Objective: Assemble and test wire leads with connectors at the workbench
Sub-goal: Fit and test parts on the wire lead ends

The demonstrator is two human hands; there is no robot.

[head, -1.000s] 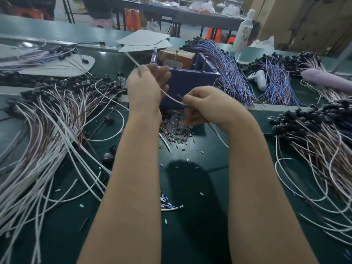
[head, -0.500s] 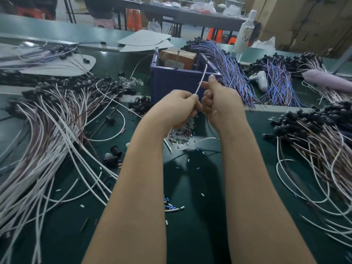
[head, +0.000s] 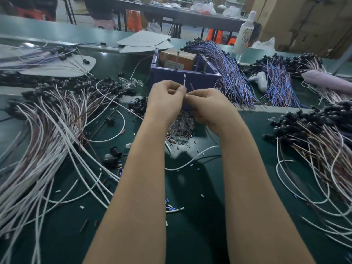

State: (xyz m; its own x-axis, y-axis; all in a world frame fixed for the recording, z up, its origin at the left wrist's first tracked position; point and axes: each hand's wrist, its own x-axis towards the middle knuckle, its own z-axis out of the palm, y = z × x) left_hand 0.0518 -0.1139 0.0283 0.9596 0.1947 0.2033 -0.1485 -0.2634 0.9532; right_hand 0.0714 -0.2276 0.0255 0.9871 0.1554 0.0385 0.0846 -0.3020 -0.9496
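Two pinches: left hand (head: pixel 167 101) holds a thin white wire lead (head: pixel 184 81), right hand (head: pixel 208 106) a thin brown wire (head: pixel 192 86); at twelve o'clock, a blue plastic bin (head: pixel 169 77) holds a brown cardboard box (head: pixel 179 59).

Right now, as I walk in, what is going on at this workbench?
A person works with two bare hands above the dark green bench. The left hand pinches a thin white wire and the right hand pinches a thin brown wire; both ends point up, close together, in front of the blue plastic bin. A heap of small clear parts lies under the hands. Bundles of white and brown leads lie on both sides.
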